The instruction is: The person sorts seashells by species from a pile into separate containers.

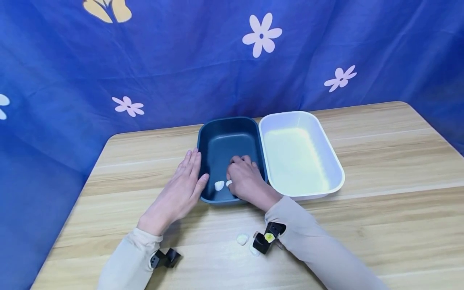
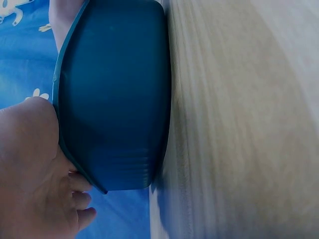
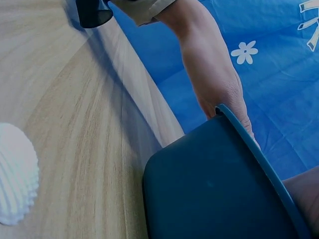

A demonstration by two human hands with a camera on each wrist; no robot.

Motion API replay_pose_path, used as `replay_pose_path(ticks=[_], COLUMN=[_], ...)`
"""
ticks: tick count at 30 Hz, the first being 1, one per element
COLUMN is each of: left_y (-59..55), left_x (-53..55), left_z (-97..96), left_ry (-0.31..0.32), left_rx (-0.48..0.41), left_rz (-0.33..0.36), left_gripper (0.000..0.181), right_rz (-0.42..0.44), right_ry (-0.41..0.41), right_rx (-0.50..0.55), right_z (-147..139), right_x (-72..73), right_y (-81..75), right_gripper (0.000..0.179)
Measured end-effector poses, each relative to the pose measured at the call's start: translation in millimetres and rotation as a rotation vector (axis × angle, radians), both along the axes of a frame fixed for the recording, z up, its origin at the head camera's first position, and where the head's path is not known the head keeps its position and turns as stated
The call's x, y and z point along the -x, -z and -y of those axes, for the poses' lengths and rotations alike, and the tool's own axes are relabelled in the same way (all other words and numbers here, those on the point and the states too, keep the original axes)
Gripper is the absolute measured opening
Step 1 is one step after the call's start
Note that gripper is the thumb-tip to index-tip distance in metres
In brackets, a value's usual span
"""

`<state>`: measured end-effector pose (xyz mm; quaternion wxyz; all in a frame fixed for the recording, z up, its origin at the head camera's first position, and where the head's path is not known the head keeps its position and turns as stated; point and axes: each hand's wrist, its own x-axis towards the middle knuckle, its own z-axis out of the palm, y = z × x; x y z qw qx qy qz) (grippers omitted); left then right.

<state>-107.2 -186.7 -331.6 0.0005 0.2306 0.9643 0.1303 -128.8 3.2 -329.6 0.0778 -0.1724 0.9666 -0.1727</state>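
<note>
A dark blue-green plastic tray [image 1: 233, 127] sits on the table. My left hand [image 1: 183, 185] rests against its left rim, fingers straight and thumb over the edge. In the left wrist view the same palm [image 2: 30, 164] lies along the tray's rim. My right hand [image 1: 246, 177] reaches down inside the tray with bent fingers; its fingertips are hidden, so whether they pinch anything is unclear. A white seashell [image 1: 219, 185] lies on the tray floor, and a second shell [image 1: 228, 183] shows partly beside the right thumb.
A white tray [image 1: 338, 177] stands against the dark tray's right side. On the wooden table [image 1: 119, 201], a ribbed white seashell [image 1: 242, 239] and another shell [image 1: 254, 251] lie near my right wrist camera [image 1: 262, 243], which partly covers them. A blue flowered cloth [image 1: 188, 72] hangs behind.
</note>
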Motion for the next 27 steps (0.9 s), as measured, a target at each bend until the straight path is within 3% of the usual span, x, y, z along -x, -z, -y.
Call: replay_pose_path(ticks=[9,12,17,22,27], left_y=[1.7,1.6,2.9,1.8,-0.3], left_x=[0.7,0.8,0.9,1.5,1.7], left_z=[-1.6,-1.9,-2.3,-1.0,0.9], left_ry=[0.005,0.006,0.006,0.002,-0.001], left_rx=[-0.001,-0.003,-0.011,-0.018,-0.021], left_rz=[0.011,0.016,0.01,0.008,0.017], left_gripper=[0.065,0.065,0.065,0.066,0.065], right_rz=[-0.029,-0.048,-0.164,-0.261,-0.32], right_ry=[-0.006,0.008,-0.01,-0.111,-0.284], right_rx=[-0.01,0.033,0.313,0.641,0.769], right_z=[1.4,-0.2,-11.3,-29.5,-45.6], right_x=[2.5,1.9,-4.8,-16.5,-32.8], right_y=[0.3,0.7,-0.5,-8.8,-14.9], right_gripper=[0.006,0.009,0.02,0.019,0.014])
